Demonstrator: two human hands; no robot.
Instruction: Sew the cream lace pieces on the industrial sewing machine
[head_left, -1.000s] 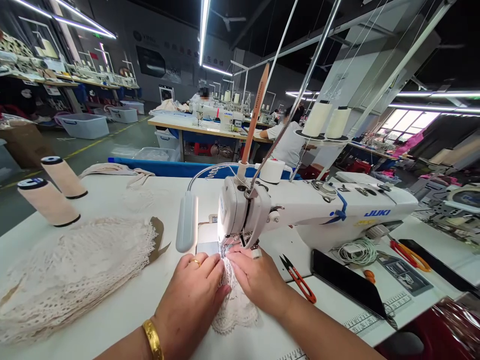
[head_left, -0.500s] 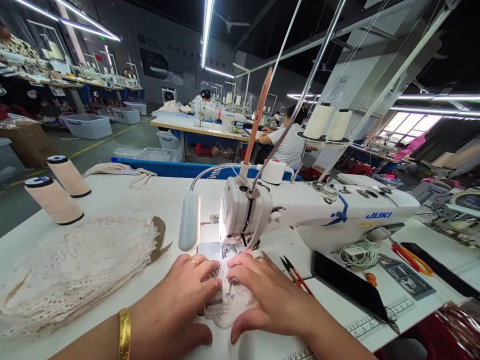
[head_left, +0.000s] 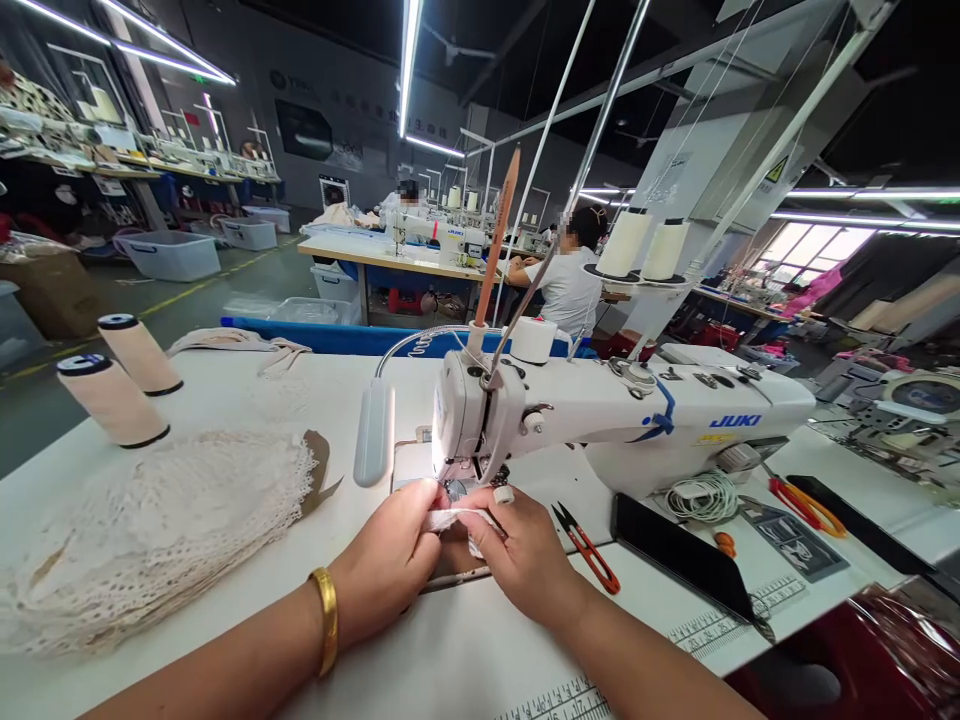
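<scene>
A small piece of white lace fabric is stretched between my two hands, just in front of the needle area of the white sewing machine. My left hand is closed with thumb and fingers pinching the lace's left end. On the other side, my right hand grips the right end, its fingers curled and partly hidden. Part of the lace hangs below the right thumb. Orange-handled thread snips lie on the table right of my right hand.
Layered lace pieces and two peach thread cones occupy the table's left side. A lamp hangs left of the needle. To the right lie a black phone, a coiled cable and orange-handled scissors. A co-worker sits beyond.
Both hands went from lying flat with spread fingers on the lace to pinching it. The lace, spread out before, is now gathered up and folded between them.
</scene>
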